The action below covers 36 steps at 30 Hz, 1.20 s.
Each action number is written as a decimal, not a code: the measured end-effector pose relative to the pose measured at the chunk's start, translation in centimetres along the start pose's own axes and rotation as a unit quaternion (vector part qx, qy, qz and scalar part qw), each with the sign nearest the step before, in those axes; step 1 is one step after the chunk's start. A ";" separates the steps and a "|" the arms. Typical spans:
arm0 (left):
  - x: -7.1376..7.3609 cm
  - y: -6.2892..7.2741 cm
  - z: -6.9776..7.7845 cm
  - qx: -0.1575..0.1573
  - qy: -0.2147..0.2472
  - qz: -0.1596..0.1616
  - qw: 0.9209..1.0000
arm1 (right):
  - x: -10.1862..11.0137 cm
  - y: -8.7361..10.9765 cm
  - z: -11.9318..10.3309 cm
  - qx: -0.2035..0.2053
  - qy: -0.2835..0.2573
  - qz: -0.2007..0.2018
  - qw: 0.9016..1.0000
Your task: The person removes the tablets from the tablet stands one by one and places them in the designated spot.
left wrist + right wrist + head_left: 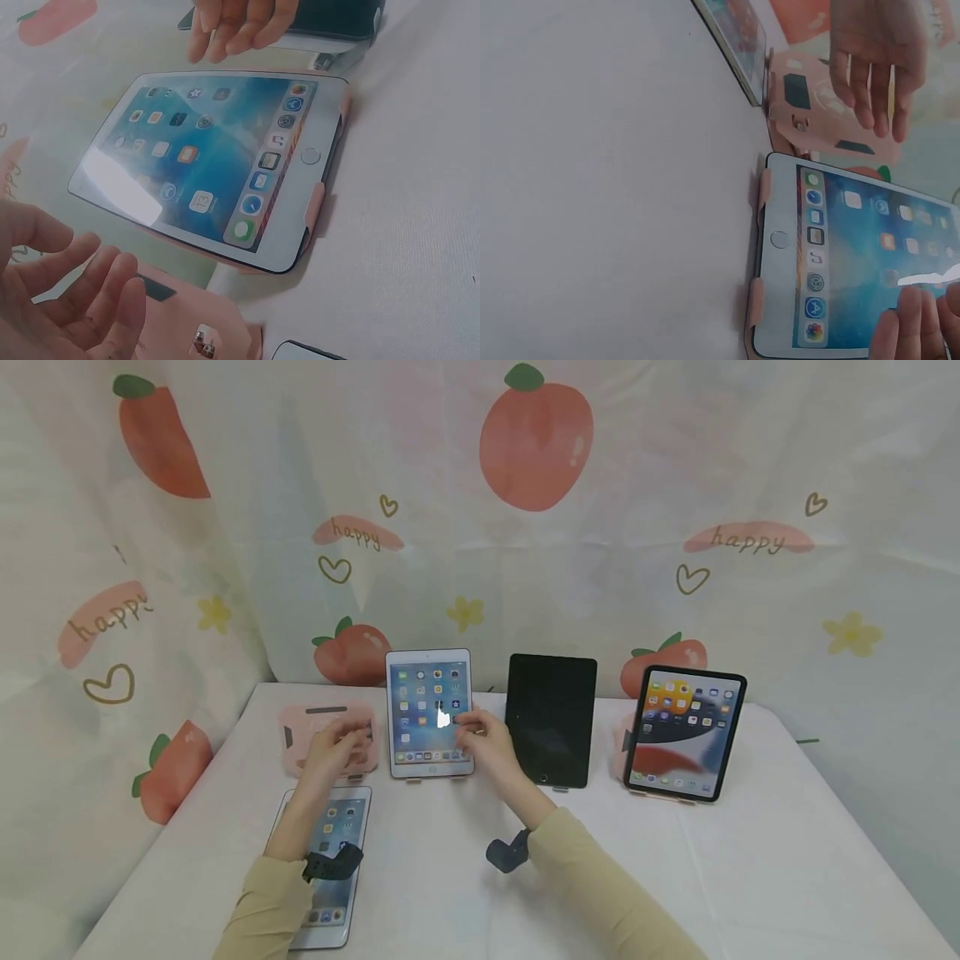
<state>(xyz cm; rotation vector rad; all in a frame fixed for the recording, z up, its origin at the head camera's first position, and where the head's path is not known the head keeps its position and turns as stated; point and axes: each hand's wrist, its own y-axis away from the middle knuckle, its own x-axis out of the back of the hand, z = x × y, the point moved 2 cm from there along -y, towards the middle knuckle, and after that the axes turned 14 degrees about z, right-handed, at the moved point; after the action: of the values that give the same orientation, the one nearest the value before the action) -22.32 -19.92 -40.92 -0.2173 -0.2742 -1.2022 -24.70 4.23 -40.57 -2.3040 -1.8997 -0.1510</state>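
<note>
A white tablet (427, 702) with a lit home screen leans upright on a pink stand, whose lower clips show in the right wrist view. My right hand (489, 745) hovers at its right edge, fingers loosely bent and holding nothing. To the left, my left hand (337, 750) hangs over a bare pink stand (298, 739), its fingers relaxed with nothing between them. Both hands flank the white tablet in the left wrist view, apart from its screen. Beneath my left forearm, a second white tablet (333, 897) lies face up, partly covered by the sleeve and wrist strap.
Right of the middle stands a black tablet (551, 718) with a dark screen. Farther right, a black-framed tablet (686, 731) with a lit screen leans on another pink stand. A white cloth covers the table (465, 902), and a fruit-printed curtain (570, 577) hangs behind.
</note>
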 end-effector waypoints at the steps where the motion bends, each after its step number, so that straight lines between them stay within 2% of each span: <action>1: -0.1 -0.1 0.1 -0.001 0.001 0.001 1.000 | 0.1 -0.1 -0.2 0.003 0.003 0.003 1.000; 19: -1.7 -1.7 2.0 0.003 0.024 0.006 1.000 | 1.0 -2.7 -2.7 0.094 0.082 0.035 0.992; 28: -2.8 -2.3 3.1 -0.023 0.046 0.025 0.998 | 0.7 -3.7 -3.1 0.109 0.109 0.038 0.987; 36: -3.3 -3.1 3.5 -0.045 0.029 0.047 0.997 | 0.7 -4.5 -3.4 0.109 0.126 0.036 0.985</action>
<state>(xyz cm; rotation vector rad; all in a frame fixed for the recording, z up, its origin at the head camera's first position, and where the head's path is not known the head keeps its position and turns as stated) -26.60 -17.02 -38.65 -0.2711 -0.1570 -1.1277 -28.93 5.13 -36.85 -2.0935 -1.6211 -0.2041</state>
